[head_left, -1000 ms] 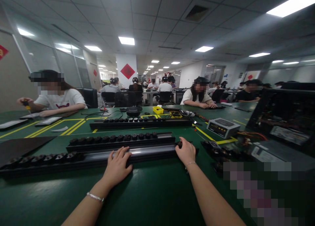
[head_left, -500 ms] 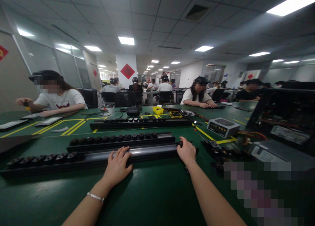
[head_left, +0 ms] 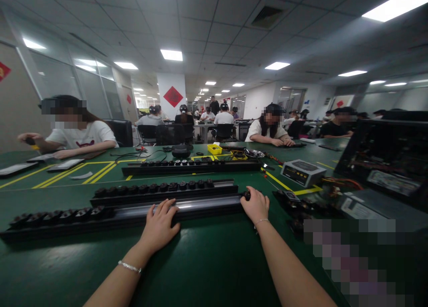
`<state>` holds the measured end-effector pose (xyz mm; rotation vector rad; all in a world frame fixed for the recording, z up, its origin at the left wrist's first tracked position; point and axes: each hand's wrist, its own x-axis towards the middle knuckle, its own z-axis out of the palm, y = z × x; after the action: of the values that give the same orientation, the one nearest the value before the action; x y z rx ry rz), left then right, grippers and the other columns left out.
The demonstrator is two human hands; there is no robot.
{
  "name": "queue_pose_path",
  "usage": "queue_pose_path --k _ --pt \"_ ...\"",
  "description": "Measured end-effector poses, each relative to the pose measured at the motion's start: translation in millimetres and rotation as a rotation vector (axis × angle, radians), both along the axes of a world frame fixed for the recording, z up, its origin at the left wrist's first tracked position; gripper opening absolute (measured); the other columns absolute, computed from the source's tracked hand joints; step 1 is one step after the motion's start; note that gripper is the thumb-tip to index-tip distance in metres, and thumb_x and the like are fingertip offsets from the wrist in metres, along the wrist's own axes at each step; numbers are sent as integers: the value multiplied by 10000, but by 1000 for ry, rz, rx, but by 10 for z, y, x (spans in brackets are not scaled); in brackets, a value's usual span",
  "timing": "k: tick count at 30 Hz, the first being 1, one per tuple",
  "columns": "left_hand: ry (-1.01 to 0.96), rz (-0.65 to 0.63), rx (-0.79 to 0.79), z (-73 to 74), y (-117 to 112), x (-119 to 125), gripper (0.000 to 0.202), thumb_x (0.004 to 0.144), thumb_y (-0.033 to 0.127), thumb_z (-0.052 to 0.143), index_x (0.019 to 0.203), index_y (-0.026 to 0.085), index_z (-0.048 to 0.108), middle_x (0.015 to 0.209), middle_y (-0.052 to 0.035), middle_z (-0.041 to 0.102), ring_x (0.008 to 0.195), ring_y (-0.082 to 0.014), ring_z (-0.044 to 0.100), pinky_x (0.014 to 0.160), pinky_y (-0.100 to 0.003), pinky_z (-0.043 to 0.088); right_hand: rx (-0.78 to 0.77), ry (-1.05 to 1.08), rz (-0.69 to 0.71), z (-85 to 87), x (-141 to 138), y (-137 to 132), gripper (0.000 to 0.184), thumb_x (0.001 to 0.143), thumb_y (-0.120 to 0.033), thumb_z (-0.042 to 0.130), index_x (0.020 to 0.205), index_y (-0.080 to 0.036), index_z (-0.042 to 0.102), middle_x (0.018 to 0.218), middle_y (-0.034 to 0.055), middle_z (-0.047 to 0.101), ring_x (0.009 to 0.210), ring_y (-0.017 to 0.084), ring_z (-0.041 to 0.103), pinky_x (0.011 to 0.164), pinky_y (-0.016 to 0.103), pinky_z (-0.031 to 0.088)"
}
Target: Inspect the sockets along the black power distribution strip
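A long dark rail (head_left: 207, 205) with a shiny channel lies across the green table in front of me. Several black knob-like parts (head_left: 68, 214) sit in a row at its left end. My left hand (head_left: 160, 224) rests on the rail's middle with its fingers spread. At the right end, my right hand (head_left: 257, 205) has thumb and fingers curled around a small dark round part (head_left: 246, 194); its exact kind is partly hidden. Just behind, a second rail (head_left: 227, 183) carries more black parts (head_left: 154, 188).
Farther back lies a third rail (head_left: 200, 168), with a yellow tray (head_left: 214, 149) beyond it. To the right are a power supply (head_left: 302, 172), a metal box (head_left: 364, 209), loose wires and an open computer case (head_left: 381, 160). People sit across the table.
My right hand has shifted very slightly right at the rail's end. The left hand stays in place. In the background, a standing person in dark clothing has moved left.
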<state>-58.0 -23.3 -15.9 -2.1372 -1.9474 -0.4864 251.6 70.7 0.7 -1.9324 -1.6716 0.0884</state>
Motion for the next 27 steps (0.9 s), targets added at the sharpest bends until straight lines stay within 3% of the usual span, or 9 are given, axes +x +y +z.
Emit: queue_pose_path --k 6,12,18,27 --pt "-15 4 -11 2 2 -4 402 710 343 480 1101 271 539 1356 -39 422 1289 -258 286 1054 -510 112 4 16 0 28 24 3 468 740 -276 424 1202 -215 474 1161 63 552 1145 203 433 1011 395 212" --pt "-7 2 -1 7 -2 7 391 707 335 478 1087 268 543 1353 -40 426 1282 -259 297 1050 -510 123 -8 -13 -92 -41 66 17 484 743 -383 418 1207 -257 475 1309 49 438 1257 272 275 1003 535 166" --pt "-10 10 -4 12 0 16 390 700 331 485 1078 264 551 1348 -43 432 1280 -261 299 1051 -507 121 -6 -11 -70 -37 106 35 507 721 -367 442 1209 -232 478 1279 59 467 1207 246 346 981 436 261" --pt "-2 4 1 4 -5 6 391 704 336 478 1084 269 544 1348 -33 433 1278 -262 303 1047 -510 129 -20 51 -42 31 164 24 492 753 -334 403 1227 -220 464 1249 53 504 1160 264 402 952 428 308"
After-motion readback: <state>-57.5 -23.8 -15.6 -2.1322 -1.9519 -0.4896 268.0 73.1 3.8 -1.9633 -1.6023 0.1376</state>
